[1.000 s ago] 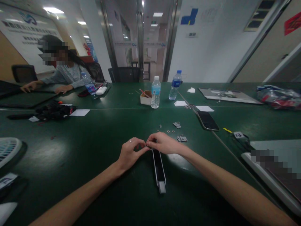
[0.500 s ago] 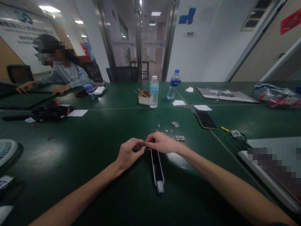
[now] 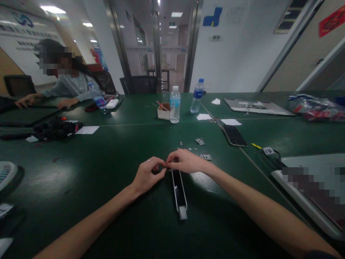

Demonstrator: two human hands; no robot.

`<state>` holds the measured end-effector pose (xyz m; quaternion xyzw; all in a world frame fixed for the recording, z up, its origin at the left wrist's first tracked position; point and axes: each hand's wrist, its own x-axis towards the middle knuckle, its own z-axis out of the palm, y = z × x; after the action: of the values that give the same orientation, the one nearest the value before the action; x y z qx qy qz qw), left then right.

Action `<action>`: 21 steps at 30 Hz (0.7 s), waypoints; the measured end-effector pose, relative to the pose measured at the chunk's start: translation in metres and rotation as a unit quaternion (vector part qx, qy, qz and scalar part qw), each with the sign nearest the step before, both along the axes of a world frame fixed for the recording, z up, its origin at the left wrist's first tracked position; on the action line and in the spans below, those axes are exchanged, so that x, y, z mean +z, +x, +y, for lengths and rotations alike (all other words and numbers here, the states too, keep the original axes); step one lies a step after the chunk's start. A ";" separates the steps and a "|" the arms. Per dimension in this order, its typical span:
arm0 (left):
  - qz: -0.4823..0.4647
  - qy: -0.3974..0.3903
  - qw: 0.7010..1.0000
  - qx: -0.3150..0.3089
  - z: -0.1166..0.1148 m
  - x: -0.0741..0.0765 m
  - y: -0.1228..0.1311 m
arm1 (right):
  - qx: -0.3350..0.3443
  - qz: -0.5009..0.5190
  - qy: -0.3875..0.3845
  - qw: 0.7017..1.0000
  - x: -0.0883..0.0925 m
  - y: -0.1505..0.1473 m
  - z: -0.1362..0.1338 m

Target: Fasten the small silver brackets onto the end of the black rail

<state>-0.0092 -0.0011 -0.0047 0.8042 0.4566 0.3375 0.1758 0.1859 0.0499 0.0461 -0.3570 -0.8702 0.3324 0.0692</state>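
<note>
My left hand (image 3: 147,173) and my right hand (image 3: 185,160) meet at their fingertips over the far end of a long, narrow channel-shaped piece (image 3: 179,190). Both hands pinch at something small there; the fingers mostly hide it. The channel piece has pale edges and a dark inside, and a light grey tab (image 3: 183,213) sticks out at its near end. Just beyond my right hand lie a metal hinge-like plate (image 3: 207,157), a second such plate (image 3: 199,141) and several small rings, one of them a loose ring (image 3: 190,149).
A phone (image 3: 234,135) and a white-edged device (image 3: 307,201) lie to the right. Ahead stand a water bottle (image 3: 175,105), a blue-capped bottle (image 3: 197,96) and a small box (image 3: 163,110). Black cables (image 3: 58,127) lie left. Another person (image 3: 72,84) sits at the far left.
The view has shifted slightly. My two hands stay pinched together at the channel piece's far end, with only slight finger movement.
</note>
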 end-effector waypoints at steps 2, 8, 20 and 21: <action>0.014 -0.014 1.000 0.001 0.000 0.001 0.000 | -0.006 -0.040 0.007 0.999 0.007 0.007 0.004; 0.026 -0.052 0.998 -0.027 0.002 0.003 0.002 | 0.027 -0.156 -0.034 0.987 0.010 0.036 0.025; 0.034 -0.086 0.995 -0.025 0.003 0.004 0.001 | 0.077 -0.159 -0.054 0.983 0.000 0.035 0.028; 0.033 -0.089 0.995 -0.025 0.002 0.004 0.001 | 0.079 -0.163 -0.053 0.982 0.000 0.035 0.028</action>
<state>-0.0083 0.0013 -0.0004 0.8070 0.4703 0.2644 0.2400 0.2207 0.0780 0.0458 -0.3394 -0.8766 0.3198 -0.1189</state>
